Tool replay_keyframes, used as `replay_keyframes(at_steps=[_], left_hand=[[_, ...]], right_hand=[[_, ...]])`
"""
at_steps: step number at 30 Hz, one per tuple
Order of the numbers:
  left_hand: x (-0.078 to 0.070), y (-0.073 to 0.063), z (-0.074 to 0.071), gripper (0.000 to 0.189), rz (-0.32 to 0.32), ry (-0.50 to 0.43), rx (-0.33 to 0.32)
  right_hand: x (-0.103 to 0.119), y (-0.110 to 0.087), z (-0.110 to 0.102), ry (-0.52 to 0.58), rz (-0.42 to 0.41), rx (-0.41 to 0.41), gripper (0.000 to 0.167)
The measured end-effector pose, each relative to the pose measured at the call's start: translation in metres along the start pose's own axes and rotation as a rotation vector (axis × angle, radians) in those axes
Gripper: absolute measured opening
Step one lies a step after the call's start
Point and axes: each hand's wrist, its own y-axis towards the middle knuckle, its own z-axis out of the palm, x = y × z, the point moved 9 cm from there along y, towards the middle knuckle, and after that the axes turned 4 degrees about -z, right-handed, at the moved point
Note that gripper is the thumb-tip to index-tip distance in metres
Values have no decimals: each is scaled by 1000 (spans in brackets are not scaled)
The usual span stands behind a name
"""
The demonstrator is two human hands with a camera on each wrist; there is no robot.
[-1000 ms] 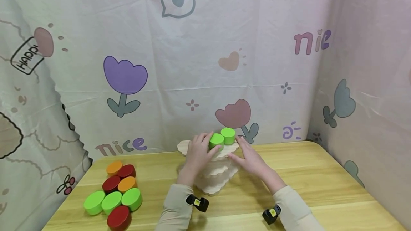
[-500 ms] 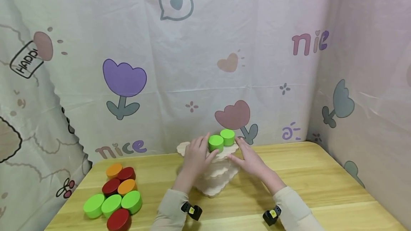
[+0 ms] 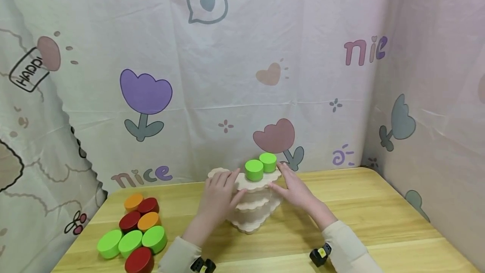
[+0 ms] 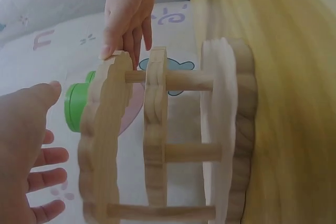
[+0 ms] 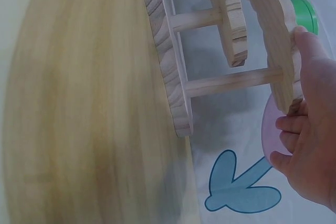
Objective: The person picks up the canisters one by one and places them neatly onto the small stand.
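Note:
A pale wooden tiered stand (image 3: pixel 253 202) with scalloped boards and round posts stands near the table's back edge. On its top board sit two green round blocks, the nearer block (image 3: pixel 254 170) and the farther block (image 3: pixel 268 162), side by side. My right hand (image 3: pixel 296 188) grips the top board's right edge, its thumb beside the green blocks in the right wrist view. My left hand (image 3: pixel 217 197) is spread over the stand's left side, fingers loose and holding nothing. In the left wrist view a gap shows between the left thumb (image 4: pixel 50 93) and the top board (image 4: pixel 107 124).
At the table's left lie several round blocks: a near red block (image 3: pixel 139 260), an orange block (image 3: pixel 149 221), a dark red block (image 3: pixel 130 221) and green ones such as a green block (image 3: pixel 110 243). A printed cloth (image 3: pixel 212 75) hangs behind the wooden table (image 3: pixel 379 218).
My left hand has let go of the nearer green block and drawn back left and toward me. The right hand stays at the stand's edge, and both green blocks remain on top.

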Motion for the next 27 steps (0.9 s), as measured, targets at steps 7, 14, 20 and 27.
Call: replay_keyframes(at_steps=[7, 14, 20, 27], left_hand=[[2, -19, -21, 51, 80, 27, -80], [8, -39, -37, 43, 97, 45, -46], [21, -59, -51, 31, 71, 65, -12], [38, -85, -68, 26, 39, 123, 36]], right_hand=[[0, 0, 0, -1, 7, 8, 84], [-1, 0, 1, -4, 18, 15, 85], [-4, 1, 2, -5, 18, 11, 86], [-4, 1, 2, 2, 25, 13, 85]])
